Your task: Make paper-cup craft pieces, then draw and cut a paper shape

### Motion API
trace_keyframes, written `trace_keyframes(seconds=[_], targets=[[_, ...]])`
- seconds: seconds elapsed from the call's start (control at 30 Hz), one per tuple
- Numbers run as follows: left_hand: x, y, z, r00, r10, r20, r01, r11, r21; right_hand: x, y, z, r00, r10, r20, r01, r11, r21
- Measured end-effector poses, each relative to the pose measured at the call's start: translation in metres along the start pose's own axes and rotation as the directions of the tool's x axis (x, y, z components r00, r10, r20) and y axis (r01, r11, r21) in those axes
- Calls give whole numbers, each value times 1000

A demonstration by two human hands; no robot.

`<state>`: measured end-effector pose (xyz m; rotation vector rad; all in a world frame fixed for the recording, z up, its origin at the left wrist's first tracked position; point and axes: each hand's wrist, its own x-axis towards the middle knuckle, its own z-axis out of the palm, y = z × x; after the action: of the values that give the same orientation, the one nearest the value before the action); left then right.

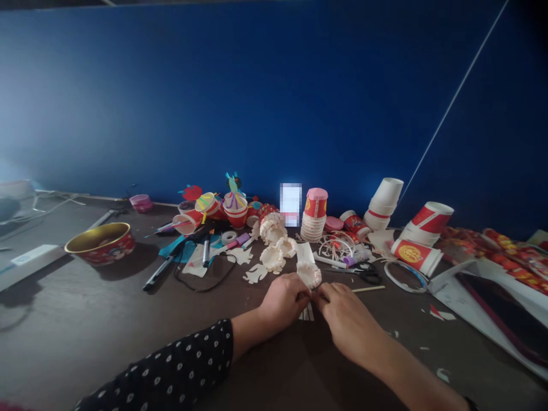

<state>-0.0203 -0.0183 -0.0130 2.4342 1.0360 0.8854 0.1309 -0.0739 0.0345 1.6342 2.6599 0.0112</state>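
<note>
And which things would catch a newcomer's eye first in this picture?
Probably the bright pixelated rectangle near the centre, against the blue wall. Next, the red bowl with a gold inside, at the left; then the left hand and right hand, low in the middle, fingers pinched at a scalloped white piece.

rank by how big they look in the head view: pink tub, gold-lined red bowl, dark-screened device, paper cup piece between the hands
1. Dark-screened device
2. Gold-lined red bowl
3. Pink tub and paper cup piece: too alike to rank
</note>
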Motion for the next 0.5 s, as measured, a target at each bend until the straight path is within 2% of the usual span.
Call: trace_keyframes(seconds=[0.1, 0.2, 0.37, 0.5], targets=[[0, 0, 0, 1000, -3, 7, 2, 1000, 23, -4, 6, -1, 999, -44, -6, 44, 995, 85], [0, 1, 0, 1000, -8, 11, 8, 999, 33, -6, 9, 0, 996, -83, -15, 84, 993, 88], [-1, 2, 0, 999, -40, 32, 38, 997, 63, -5, 0, -1, 999, -47, 23, 47, 999, -2], [-3, 0, 2, 995, -94, -16, 95, 994, 51, -3, -4, -2, 1000, -19, 22, 19, 1000, -14]])
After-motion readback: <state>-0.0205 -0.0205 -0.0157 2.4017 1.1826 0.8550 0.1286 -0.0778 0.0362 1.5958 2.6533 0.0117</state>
